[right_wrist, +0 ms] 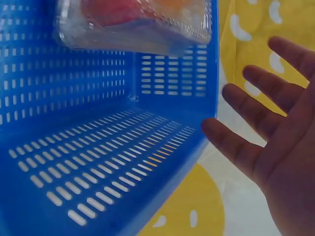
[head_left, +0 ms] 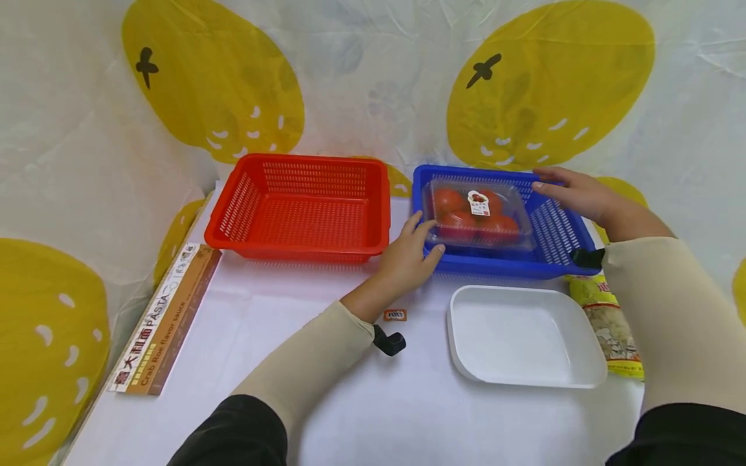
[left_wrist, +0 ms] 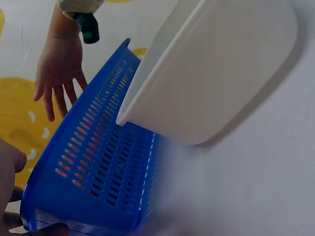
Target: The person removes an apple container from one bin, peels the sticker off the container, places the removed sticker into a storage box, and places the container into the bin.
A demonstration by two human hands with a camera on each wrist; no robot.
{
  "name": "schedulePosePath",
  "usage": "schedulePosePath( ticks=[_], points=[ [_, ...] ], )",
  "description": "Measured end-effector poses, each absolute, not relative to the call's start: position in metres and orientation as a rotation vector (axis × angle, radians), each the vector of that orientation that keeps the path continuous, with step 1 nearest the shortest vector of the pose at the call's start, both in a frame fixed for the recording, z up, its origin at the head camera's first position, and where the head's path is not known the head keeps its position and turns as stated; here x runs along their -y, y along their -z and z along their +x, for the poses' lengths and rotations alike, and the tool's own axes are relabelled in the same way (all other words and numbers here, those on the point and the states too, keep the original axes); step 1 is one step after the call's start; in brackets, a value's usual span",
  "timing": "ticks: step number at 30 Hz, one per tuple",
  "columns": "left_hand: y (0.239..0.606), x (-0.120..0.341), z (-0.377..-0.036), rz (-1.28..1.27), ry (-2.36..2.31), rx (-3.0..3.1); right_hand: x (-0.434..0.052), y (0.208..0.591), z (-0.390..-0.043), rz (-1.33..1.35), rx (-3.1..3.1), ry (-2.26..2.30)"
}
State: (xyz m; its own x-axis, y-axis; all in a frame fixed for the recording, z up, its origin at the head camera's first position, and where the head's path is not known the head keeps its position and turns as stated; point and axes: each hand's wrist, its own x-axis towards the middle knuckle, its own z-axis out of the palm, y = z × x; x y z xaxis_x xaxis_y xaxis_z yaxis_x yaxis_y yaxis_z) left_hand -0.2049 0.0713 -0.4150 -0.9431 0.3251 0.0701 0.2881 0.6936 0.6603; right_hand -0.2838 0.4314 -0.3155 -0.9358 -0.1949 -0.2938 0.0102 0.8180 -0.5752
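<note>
Blue basket [head_left: 507, 265] sits on the table's [head_left: 373, 421] far side, right of the red basket [head_left: 303, 251], its long axis running left to right, the tomato pack [head_left: 478, 225] in its left half. So the left hand [head_left: 408, 257], loosely spread at the left end, is nearer the pack; I can't tell whether it touches. Right hand [head_left: 585, 195], fingers parted, holds nothing beside the far rim.

blue plastic basket [head_left: 495, 266] with slotted sides, just sitting upright on the tabletop [head_left: 361, 414], clear plastic box [head_left: 480, 223] of red tomatoes [head_left: 456, 225] lying flat inside toward the left end, white label [head_left: 478, 203] on top
</note>
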Motion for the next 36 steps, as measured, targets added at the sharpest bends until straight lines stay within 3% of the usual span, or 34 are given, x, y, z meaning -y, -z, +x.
schedulePosePath(
  ticks=[23,36],
  points=[
    [0.424,-0.077,-0.206,0.527,-1.018,-2.904,-0.452,0.366,-0.329,-0.049,-2.449,1.04],
    [0.433,-0.074,-0.199,0.566,-0.897,-2.899,-0.453,0.397,-0.333,-0.099,-2.331,1.19]
  ],
)
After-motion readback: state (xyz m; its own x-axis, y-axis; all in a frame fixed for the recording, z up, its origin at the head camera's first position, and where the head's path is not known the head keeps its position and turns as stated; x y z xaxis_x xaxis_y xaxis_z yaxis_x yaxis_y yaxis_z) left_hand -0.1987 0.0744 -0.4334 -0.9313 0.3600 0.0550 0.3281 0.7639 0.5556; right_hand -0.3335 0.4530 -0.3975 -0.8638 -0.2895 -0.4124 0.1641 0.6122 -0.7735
